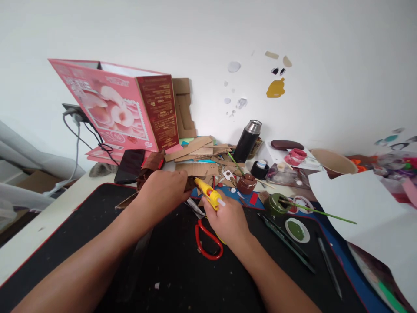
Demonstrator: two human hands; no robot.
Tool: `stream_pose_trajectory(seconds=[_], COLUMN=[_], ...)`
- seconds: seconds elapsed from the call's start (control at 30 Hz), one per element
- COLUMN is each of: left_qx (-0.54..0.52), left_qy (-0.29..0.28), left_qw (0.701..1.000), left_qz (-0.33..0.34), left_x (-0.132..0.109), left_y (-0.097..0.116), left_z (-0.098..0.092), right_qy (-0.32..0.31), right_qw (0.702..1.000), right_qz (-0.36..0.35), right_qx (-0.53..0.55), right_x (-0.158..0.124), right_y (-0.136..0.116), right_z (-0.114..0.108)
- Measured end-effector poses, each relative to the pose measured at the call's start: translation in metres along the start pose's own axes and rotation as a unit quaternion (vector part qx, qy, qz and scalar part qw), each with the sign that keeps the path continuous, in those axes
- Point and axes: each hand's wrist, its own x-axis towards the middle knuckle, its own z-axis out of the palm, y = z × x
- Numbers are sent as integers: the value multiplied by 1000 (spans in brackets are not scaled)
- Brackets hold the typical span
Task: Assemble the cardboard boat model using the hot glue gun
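In my right hand is a yellow hot glue gun, a whitish glue stick poking from its back end. Its nozzle points left, up against a brown-painted cardboard piece. My left hand is closed around that piece, hiding much of its shape. Just below the glue gun lie scissors with red handles, their blades partly covered by my right hand. Both hands are above a black mat with a red edge.
Cardboard scraps lie behind my hands, near a black thermos. A black phone leans by a pink box. To the right are a brown paint jar, a green paint jar, a green paint lid and pens.
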Motion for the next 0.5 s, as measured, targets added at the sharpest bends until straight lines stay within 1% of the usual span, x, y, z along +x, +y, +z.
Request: stream_pose_trajectory(seconds=[0.23, 0.37, 0.5], left_qx=[-1, 1, 2], left_qy=[7, -5, -4], left_qw=[1000, 1000, 1000], left_qz=[18, 4, 2], left_x=[0, 0, 1], left_y=[2, 2, 1], left_z=[3, 2, 3], right_qy=[-9, -10, -11], right_qw=[1000, 1000, 1000], right_qz=[2, 3, 2], right_qx=[13, 12, 3], right_x=[-1, -1, 1], right_y=[-2, -1, 0], right_z=[2, 1, 0])
